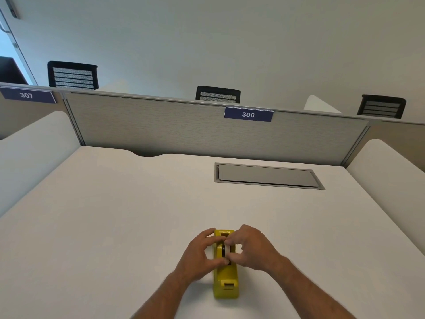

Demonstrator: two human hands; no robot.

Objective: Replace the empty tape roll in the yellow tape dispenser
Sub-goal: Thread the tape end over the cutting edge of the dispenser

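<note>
The yellow tape dispenser [225, 282] lies lengthwise on the white desk [115, 226], near the front edge, its cutter end toward me. My left hand [197, 256] grips its left side with thumb and fingers curled around the body. My right hand [250, 248] reaches in from the right, fingertips pinching the roll [223, 250] in the dispenser's middle slot, where a dark hub and a pale ring show. How much tape is on that roll is hidden by my fingers.
A grey cable hatch [268, 176] is set into the desk at the back right. A fabric partition [184, 125] with a "306" label closes the far side; white side screens flank the desk. Black chair backs rise behind the partition.
</note>
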